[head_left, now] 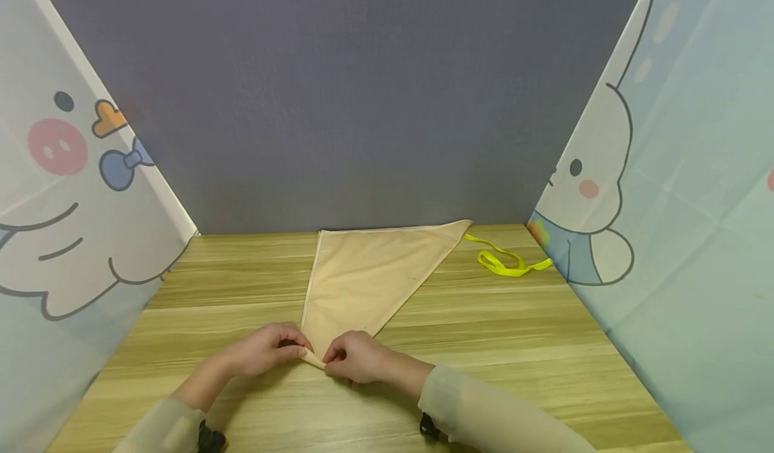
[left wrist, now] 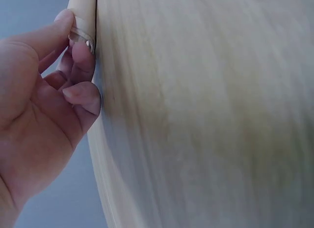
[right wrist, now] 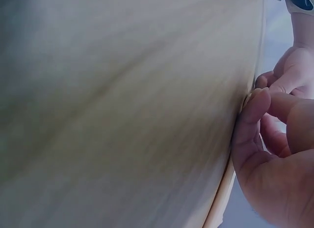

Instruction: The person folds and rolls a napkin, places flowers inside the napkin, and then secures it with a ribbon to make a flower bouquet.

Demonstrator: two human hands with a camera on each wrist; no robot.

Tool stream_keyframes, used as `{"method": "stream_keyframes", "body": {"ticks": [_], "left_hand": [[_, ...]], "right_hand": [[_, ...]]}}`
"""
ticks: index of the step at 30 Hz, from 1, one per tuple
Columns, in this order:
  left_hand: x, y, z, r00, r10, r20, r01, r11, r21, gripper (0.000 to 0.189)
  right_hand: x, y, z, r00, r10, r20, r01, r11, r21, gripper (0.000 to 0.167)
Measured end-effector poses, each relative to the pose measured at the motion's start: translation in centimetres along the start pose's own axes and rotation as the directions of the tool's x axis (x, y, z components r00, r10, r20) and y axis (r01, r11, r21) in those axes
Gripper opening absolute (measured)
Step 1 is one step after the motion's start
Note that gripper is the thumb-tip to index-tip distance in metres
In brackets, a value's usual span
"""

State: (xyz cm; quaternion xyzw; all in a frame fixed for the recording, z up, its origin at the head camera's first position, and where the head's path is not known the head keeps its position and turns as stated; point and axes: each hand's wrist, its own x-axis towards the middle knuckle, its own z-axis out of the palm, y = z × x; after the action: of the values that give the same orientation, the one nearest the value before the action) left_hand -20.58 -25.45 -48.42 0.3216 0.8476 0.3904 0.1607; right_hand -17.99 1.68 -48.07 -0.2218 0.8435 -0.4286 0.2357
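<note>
A: Surface?

B: Wood-grain table (head_left: 242,278), yellowish, streaks running left to right in the head view.

A: Lying on it?

B: Beige cloth (head_left: 369,271), around the middle, mostly flat. Far edge along the table's back edge; right side slants in to a narrow near end, rolled or folded over, can't tell which.

A: Others?

B: Yellow ribbon (head_left: 510,273), right of the cloth, loosely looped. One end by the cloth's far right corner, contact unclear; other end at the table's right edge.
</note>
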Motion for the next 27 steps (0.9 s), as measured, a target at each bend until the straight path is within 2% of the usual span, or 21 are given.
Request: {"method": "stream_keyframes", "body": {"ticks": [7, 13, 20, 25, 27], "left_hand": [[0.5, 0.6, 0.3, 0.996, -0.083, -0.023, 0.081, 0.995, -0.054, 0.015], [1.0, 0.4, 0.5, 0.992, -0.119, -0.050, 0.117, 0.992, -0.040, 0.012], [1.6, 0.2, 0.9, 0.994, -0.076, -0.083, 0.068, 0.994, -0.085, 0.006], [1.4, 0.0, 0.8, 0.995, -0.009, -0.103, 0.009, 1.000, 0.005, 0.004], [1.2, -0.1, 0.6, 0.996, 0.019, -0.091, -0.017, 1.000, 0.018, 0.004]], "right_hand": [[0.0, 0.2, -0.3, 1.000, 0.004, -0.018, -0.003, 1.000, 0.023, 0.006], [0.3, 0.6, -0.7, 1.000, -0.016, -0.006, 0.016, 0.999, 0.051, 0.014], [0.4, 0.6, -0.8, 1.000, -0.011, 0.012, 0.010, 1.000, 0.023, 0.013], [0.3, 0.4, -0.8, 1.000, -0.005, 0.014, 0.004, 0.999, 0.032, 0.009], [0.3, 0.4, -0.8, 1.000, 0.003, 0.015, -0.004, 0.999, 0.036, 0.009]]}}
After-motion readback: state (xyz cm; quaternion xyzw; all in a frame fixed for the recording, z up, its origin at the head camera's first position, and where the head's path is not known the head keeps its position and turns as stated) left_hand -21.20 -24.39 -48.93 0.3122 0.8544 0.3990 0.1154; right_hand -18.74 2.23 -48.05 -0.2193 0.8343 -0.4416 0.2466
